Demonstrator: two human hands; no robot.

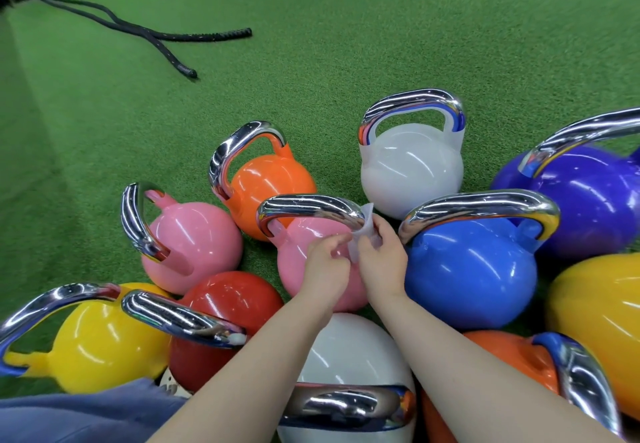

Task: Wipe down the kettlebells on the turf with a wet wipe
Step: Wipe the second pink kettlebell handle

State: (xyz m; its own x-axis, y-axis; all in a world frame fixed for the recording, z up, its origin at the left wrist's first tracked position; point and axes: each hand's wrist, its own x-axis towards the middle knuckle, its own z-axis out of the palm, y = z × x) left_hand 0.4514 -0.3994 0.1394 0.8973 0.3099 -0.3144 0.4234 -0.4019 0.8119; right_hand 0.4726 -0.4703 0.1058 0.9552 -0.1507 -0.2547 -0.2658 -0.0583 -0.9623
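Handling: both hands meet over the centre glossy pink kettlebell with a chrome handle (311, 262), working a thin white wet wipe (363, 234) between them.
Left hand: left hand (327, 264) pinches the wipe's lower left edge, fingers curled.
Right hand: right hand (382, 257) pinches the wipe's upper part, thumb and fingers closed on it.
Wipe position: held just beside the right end of the pink kettlebell's chrome handle; whether it touches the metal I cannot tell.
Kettlebells: a cluster stands on the green artificial turf (346, 44), among them a glossy white kettlebell (412, 172), a blue kettlebell (471, 276) and an orange kettlebell (270, 182).
Step (judged): wipe being spread or refolded, or the handle's end being rubbed.
Next move (judged): calls for the wipe laid flat on handle or body, pressed, then swept around the curve.
Other: black battle rope (194, 35) lies well apart on the turf.
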